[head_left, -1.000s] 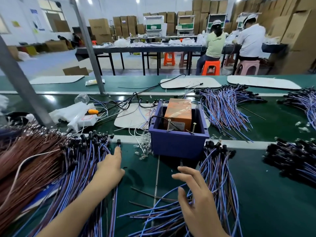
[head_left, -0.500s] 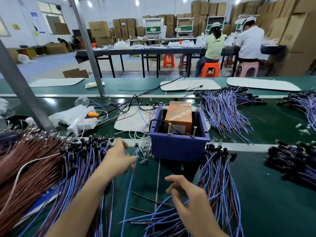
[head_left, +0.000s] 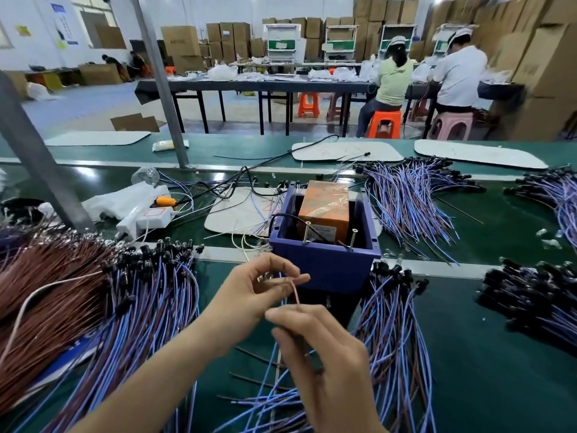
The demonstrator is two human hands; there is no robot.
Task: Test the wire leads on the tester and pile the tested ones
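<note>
The bench top (head_left: 499,370) is covered in dark green. The box (head_left: 324,270) is coloured purple-blue, its block (head_left: 324,204) orange. The wire leads (head_left: 150,323) are sheathed blue and brown, tipped black.

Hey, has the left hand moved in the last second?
Yes. The left hand has moved right, from the wire pile to in front of the purple box, pinching a lead.
</note>
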